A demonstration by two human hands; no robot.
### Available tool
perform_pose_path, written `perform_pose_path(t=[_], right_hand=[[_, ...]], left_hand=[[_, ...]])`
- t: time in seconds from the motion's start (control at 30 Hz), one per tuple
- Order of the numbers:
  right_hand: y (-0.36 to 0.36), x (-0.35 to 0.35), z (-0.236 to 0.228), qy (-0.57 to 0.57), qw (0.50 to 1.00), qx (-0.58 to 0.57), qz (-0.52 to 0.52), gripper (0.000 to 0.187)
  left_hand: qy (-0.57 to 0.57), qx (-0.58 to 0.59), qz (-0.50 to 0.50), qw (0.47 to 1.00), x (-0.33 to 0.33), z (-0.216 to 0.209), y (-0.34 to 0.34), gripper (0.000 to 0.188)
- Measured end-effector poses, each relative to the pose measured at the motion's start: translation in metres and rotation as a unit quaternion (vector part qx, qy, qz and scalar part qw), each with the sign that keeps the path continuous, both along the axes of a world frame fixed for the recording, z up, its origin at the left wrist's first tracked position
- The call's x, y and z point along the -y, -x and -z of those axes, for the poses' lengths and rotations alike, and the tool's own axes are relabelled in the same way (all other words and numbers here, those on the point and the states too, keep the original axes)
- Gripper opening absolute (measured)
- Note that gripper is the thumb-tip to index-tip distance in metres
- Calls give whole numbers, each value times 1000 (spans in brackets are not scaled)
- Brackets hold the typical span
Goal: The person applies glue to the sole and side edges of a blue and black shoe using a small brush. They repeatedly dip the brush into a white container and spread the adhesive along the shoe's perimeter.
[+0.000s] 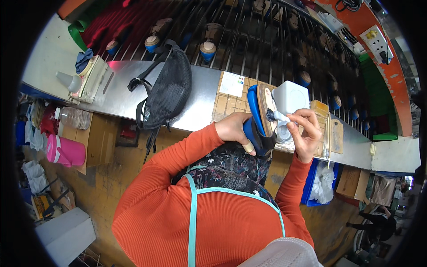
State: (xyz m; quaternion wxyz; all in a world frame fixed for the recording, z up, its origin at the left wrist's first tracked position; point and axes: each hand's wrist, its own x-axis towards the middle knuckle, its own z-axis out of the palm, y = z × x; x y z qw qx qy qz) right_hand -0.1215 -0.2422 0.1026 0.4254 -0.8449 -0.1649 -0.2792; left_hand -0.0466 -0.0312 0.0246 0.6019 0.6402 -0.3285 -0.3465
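My left hand (232,129) is wrapped round a blue-and-black shoe upper on a last (254,109), with a tan wrap on one finger. The shoe is held on end over the bench edge, its tan underside turned right. My right hand (307,135) pinches the white handle of a small brush (279,116). Dark bristles touch the underside about midway along it. Just behind the brush stands a white plastic container (291,95), with a smaller white round pot (284,133) below it, partly hidden by my fingers.
A metal-edged bench (202,91) carries a black mesh bag (171,91) and a tan board (222,107). Beyond it, a rack of metal bars (242,44) holds several blue-tipped lasted shoes. A blue crate (313,189) sits low at right, a pink bucket (66,150) at left.
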Motion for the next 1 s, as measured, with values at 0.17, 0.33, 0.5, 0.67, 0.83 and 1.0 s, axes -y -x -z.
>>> perform_pose_path(t=[0.17,0.33,0.5,0.67,0.83,1.0], right_hand=[[1,2,11,-10,1000,-10,-4,17],[4,6,18,-16,999,-30,-5,17],[4,15,15,25,999,-32,-13,18],[7,22,8,30,997,-67,-33,19],[-5,34,3,-12,981,-130,-143,15],[-17,16,24,-49,996,-70,-14,14]], left_hand=[[47,-114,59,991,1,5,4,68],[71,-191,94,975,1,9,7,72],[58,-192,115,973,2,8,8,71],[68,-245,152,955,2,7,9,65],[49,-224,183,956,3,3,11,68],[96,-178,210,956,7,6,8,73]])
